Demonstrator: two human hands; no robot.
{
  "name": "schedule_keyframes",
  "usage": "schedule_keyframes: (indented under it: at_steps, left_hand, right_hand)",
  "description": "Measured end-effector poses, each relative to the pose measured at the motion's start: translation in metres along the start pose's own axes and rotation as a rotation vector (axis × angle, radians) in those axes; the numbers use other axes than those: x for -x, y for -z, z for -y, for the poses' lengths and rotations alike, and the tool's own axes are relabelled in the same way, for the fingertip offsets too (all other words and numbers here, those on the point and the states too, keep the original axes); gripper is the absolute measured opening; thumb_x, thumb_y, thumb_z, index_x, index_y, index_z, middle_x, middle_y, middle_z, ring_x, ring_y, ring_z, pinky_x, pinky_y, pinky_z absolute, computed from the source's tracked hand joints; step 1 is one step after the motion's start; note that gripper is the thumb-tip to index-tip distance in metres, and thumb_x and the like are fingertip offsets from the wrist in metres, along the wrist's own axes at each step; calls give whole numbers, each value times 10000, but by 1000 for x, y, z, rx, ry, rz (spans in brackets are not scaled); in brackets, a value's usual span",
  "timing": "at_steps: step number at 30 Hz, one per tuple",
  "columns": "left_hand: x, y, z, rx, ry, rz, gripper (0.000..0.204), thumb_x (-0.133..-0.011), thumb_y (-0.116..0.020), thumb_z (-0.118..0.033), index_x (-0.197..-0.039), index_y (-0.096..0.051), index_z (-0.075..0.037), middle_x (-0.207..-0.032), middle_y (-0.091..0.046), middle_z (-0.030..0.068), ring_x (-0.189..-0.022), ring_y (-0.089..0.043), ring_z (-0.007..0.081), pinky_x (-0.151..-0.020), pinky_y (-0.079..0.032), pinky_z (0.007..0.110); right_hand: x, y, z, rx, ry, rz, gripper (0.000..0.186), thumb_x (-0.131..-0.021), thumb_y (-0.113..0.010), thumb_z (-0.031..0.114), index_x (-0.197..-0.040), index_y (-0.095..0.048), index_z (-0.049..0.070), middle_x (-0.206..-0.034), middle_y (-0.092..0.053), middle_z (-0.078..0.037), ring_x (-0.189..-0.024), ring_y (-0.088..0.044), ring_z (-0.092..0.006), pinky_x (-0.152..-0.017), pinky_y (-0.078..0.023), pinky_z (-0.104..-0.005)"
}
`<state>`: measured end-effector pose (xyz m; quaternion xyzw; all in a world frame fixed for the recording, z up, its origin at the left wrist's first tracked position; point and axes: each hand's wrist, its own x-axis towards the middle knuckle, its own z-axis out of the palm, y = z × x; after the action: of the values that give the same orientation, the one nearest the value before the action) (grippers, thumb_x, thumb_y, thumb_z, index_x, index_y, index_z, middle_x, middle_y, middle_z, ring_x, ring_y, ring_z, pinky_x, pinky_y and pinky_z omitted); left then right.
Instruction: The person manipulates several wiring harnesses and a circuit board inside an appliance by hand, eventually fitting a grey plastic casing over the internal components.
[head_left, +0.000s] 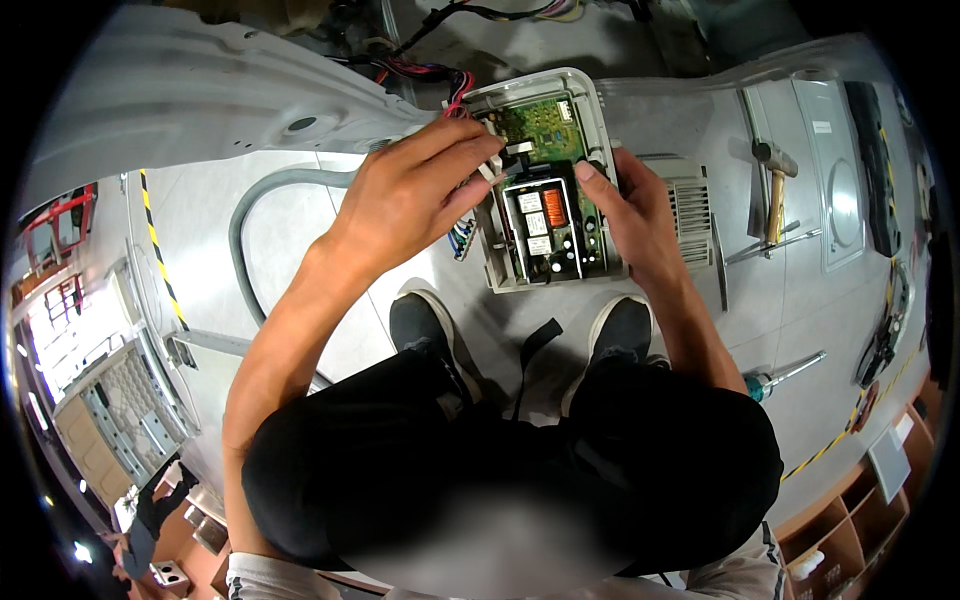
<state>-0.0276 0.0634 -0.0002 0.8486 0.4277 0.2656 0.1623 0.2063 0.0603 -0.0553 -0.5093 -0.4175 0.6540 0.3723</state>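
Observation:
A pale plastic housing (pixel 583 88) with a green circuit board (pixel 548 132) inside is in front of me. On the board's near half sits a black module with white labels and an orange coil (pixel 554 208). My left hand (pixel 400 185) pinches a white plug connector (pixel 489 166) at the board's left side. Red and pink wires (pixel 459 100) run down behind its fingers, and a bundle of blue and green wires (pixel 461 240) hangs below them. My right hand (pixel 645 215) grips the housing's right wall, its thumb over the rim.
A grey metal panel (pixel 300 85) arches over the far side. To the right lie a hammer (pixel 776 190), a vented cover (pixel 690 205) and a ratchet-like tool with a teal handle (pixel 765 385). A grey hose (pixel 240 230) curves on the left. A person (pixel 150 520) is at lower left.

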Motion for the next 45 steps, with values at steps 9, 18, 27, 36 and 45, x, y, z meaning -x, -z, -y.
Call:
schedule_keyframes:
  at_steps: [9,18,27,36,45]
  left_hand:
    - [-22,24,-1,201,13,338,367,-771,-702,-56,-1126,-618,-17,-944,-635,117,-761,-622,246,-657,-495,325]
    - [-41,47,5,106,-75,468,217,-790,-677,-98,-985,-669,-3,-929,-666,120,-836,-648,269,-720,-518,364]
    - [-41,38,2,29,-95,507,261,-792,-681,-138,-1010,-647,0,-889,-652,134,-792,-650,257,-681,-520,352]
    - [-31,31,7,-13,-225,448,179,-803,-674,-104,-952,-650,-7,-909,-656,110,-773,-651,247,-679,-529,349]
    - [-34,38,6,-87,-227,530,166,-828,-630,-129,-936,-643,-3,-925,-653,113,-812,-655,254,-683,-538,346]
  right_hand:
    - [1,3,5,-24,-9,10,295,-893,-631,242,-1034,-596,-15,-826,-620,-18,-720,-518,-48,-622,-421,-213]
    - [-1,4,6,46,24,29,264,-889,-626,219,-1017,-605,-12,-801,-618,-16,-693,-515,-55,-596,-417,-215]
    - [0,5,8,21,14,54,270,-888,-624,219,-1021,-605,-15,-801,-628,-35,-679,-525,-65,-573,-419,-220]
    - [0,4,5,47,13,36,273,-896,-619,223,-1019,-601,-19,-829,-632,-51,-708,-534,-76,-603,-431,-235]
    - [1,5,8,51,-2,60,284,-894,-623,222,-1036,-599,-23,-853,-630,-48,-736,-541,-71,-623,-437,-222]
